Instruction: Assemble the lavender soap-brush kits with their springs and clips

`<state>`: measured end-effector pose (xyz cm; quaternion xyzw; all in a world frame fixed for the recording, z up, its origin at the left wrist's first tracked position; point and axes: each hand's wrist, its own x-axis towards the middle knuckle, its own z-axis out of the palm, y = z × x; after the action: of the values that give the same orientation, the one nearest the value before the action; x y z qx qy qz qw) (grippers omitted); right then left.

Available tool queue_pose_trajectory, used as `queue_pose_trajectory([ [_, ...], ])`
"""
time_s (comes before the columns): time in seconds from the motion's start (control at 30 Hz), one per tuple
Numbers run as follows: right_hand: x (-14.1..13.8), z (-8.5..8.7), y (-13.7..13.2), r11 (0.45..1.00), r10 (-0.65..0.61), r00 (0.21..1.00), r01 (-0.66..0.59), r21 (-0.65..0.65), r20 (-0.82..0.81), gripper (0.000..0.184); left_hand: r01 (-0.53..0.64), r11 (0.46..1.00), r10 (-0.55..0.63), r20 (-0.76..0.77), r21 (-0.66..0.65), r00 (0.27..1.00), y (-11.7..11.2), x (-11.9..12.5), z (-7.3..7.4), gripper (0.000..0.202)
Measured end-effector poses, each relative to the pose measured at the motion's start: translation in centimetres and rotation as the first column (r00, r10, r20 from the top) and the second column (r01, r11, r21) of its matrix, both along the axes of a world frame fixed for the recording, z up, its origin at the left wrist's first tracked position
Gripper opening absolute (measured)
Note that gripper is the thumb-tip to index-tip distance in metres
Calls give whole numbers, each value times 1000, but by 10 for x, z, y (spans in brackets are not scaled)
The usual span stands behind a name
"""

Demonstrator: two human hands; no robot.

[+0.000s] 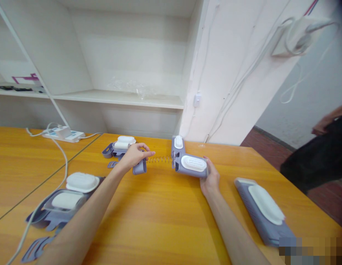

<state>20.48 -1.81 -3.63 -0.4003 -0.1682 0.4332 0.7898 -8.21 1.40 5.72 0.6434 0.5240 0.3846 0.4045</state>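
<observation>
A thin metal coil spring (pixel 160 159) runs stretched sideways between my two hands. Its left end is at the closed fingers of my left hand (pixel 135 154); its right end meets a purple-grey plastic housing (pixel 189 170). My right hand (pixel 211 178) is wrapped around that housing's right end. A white ribbed oval piece (pixel 193 163) sits on the housing's face. Directly under my left hand is a small purple-grey cup-shaped part (pixel 139 168); whether my fingers touch it, I cannot tell. Behind the held housing lies another grey part (pixel 178 144) with a white oval piece.
Grey parts with white pieces (pixel 77 183) lie at the left, more (pixel 124 141) behind my left hand. A grey case (pixel 266 209) with a white oval lies at the right. A power strip (pixel 64 133) trails a white cable. A person's dark-clothed body (pixel 317 154) is at far right.
</observation>
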Motion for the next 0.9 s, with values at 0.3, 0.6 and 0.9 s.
queue_pose_trajectory([
  [0.3,2,-2,2,1000,11,1000,-11,-13,-2,37,2,1000,-2,-3,3,1000,0,1,-1,31],
  [0.6,-2,0,-1,1000,27,999,-27,-7,42,37,322,946,-307,-247,22,919,-10,5,7,38],
  [0.9,-8,3,-6,998,61,986,-64,13,155,33,450,889,-410,-283,91,867,-15,21,-3,26],
])
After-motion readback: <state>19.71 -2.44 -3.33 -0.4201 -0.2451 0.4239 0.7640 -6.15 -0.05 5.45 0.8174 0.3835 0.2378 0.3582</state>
